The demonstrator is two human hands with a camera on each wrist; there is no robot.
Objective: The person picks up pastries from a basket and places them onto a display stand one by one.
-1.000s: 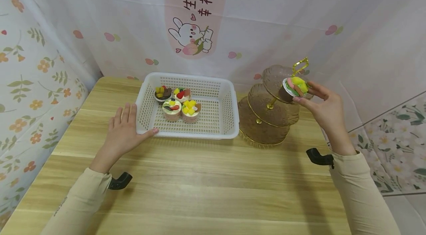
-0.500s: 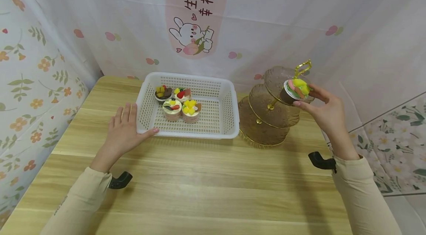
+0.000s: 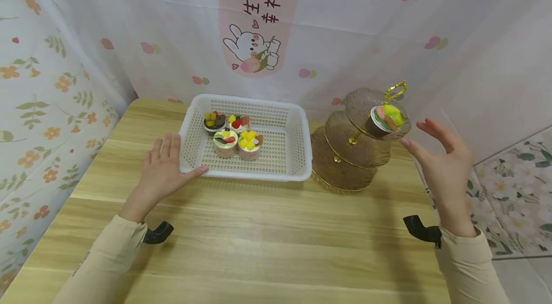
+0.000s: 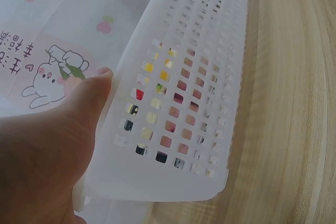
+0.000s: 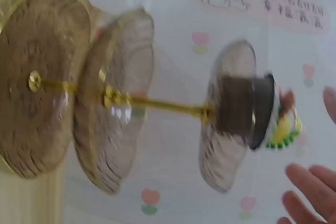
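A brown cupcake (image 3: 385, 120) with green, yellow and pink topping sits on the top tier of a three-tier cake stand (image 3: 350, 170). Just right of it, my right hand (image 3: 448, 170) is spread with thumb and fingers apart, holding nothing. In the right wrist view the cupcake (image 5: 247, 108) stands on the top plate, apart from the fingertips (image 5: 310, 182). My left hand (image 3: 161, 170) rests on the left front corner of a white basket (image 3: 254, 176), fingers straight and thumb along the rim. Inside the basket, several fruit-topped dessert cups (image 3: 226, 143) cluster at the left.
The basket stands directly left of the cake stand on a wooden table (image 3: 276, 237). A gold handle (image 3: 394, 91) rises from the stand's top. Behind hangs a printed curtain (image 3: 181, 21); a floral one (image 3: 47, 103) borders the left.
My right hand has let go of the cupcake and drawn back to the right, leaving it on the top tier. The left hand stays at the basket's corner.
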